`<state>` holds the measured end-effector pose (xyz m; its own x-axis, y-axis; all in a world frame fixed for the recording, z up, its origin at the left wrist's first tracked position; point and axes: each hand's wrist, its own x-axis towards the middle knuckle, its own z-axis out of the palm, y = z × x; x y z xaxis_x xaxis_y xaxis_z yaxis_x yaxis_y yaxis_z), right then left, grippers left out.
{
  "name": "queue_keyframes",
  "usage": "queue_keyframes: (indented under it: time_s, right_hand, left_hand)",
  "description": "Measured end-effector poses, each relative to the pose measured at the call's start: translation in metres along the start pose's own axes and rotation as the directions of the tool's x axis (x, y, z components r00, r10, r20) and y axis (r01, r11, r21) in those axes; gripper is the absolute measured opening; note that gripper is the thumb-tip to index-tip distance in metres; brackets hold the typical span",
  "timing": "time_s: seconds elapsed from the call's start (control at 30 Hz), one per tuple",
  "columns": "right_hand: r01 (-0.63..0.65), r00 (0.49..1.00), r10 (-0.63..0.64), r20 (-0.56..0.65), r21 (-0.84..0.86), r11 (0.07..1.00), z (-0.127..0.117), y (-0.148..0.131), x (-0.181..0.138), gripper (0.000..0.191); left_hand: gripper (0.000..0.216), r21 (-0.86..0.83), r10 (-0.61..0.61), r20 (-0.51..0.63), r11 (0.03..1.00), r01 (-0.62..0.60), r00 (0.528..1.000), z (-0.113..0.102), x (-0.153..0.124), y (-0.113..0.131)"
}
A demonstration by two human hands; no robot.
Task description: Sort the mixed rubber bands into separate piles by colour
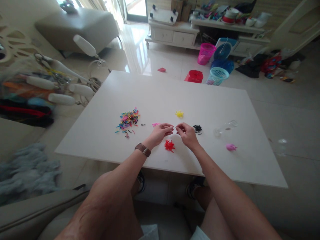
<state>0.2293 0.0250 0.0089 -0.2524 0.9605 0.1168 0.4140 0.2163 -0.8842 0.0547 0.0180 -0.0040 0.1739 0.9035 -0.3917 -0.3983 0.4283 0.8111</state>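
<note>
My left hand [163, 130], with a brown watch [143, 149] at its wrist, has its thumb and fingers pinched together over the table. Facing it, my right hand [185, 131] is pinched too. Between the fingertips stretches a thin dark band [174, 127], held from both sides. Small rubber bands lie around in colour piles: pink [156, 124] partly behind my left hand, red [169, 145] below the hands, yellow [179, 114] beyond them, black [197, 128] just right of my right hand. A mixed heap [128, 119] sits to the left, with loose bands beside it.
On the white table [160, 96], a clear bottle-like container [226, 128] lies at the right near a purple-pink bundle [231, 147]. Past the far edge stand a red bin [195, 76] and a light-blue basket [217, 75]. A white lamp-like fixture [85, 45] stands at the left.
</note>
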Motion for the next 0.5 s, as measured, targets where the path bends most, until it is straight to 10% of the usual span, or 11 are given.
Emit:
queue_keyframes:
  time_s: [0.5]
  right_hand:
    - [-0.152, 0.97, 0.157, -0.184, 0.04, 0.988, -0.007, 0.006, 0.006, 0.011]
  left_hand:
    - [0.017, 0.047, 0.081, -0.194, 0.996, -0.073, 0.978, -0.004, 0.002, 0.007]
